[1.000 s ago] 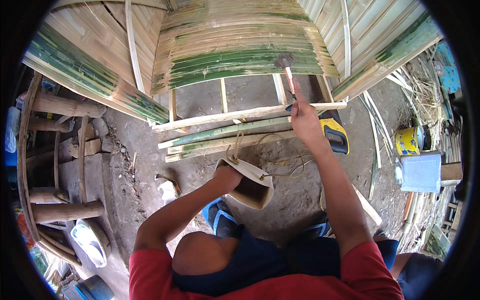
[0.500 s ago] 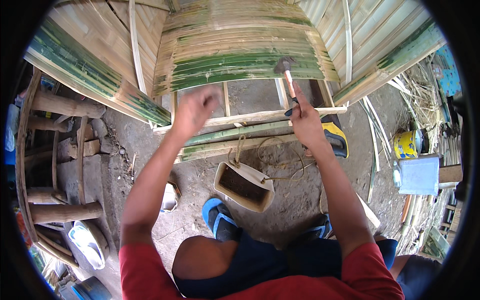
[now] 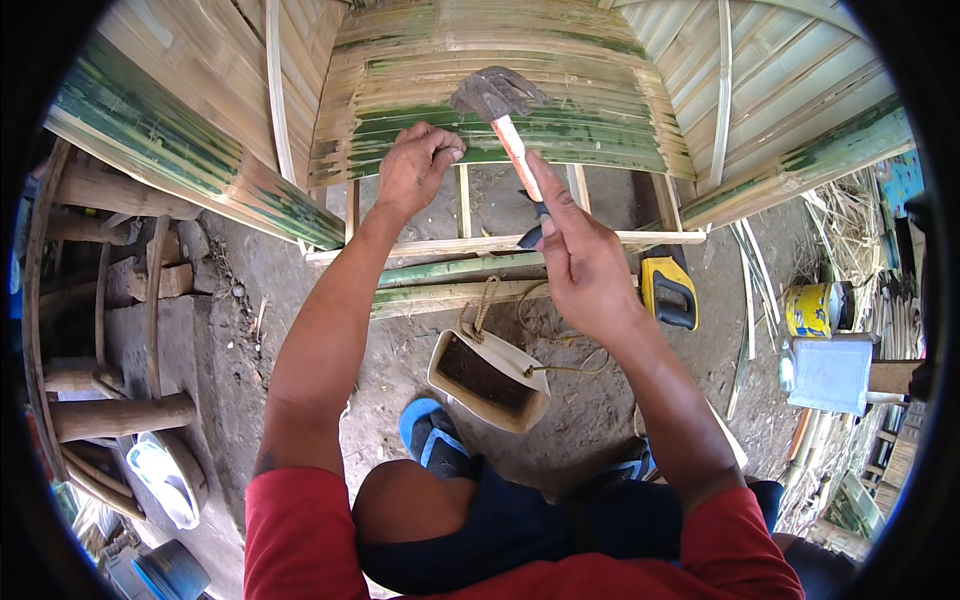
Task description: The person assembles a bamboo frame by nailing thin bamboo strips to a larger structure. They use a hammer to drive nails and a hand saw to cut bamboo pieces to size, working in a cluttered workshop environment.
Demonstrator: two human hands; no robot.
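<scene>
We log the right hand (image 3: 585, 250) at two o'clock, wrapped round the hammer-like tool (image 3: 511, 142), apparently so its head sits clear at twelve. Left hand (image 3: 418, 165), eleven o'clock: fingertips pinched together at the bamboo panel (image 3: 575, 130); on what, we cannot tell.

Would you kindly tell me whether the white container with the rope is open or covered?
Open: no lid covers the white container, and its brown inside shows through the mouth. Its contents I cannot make out.
</scene>
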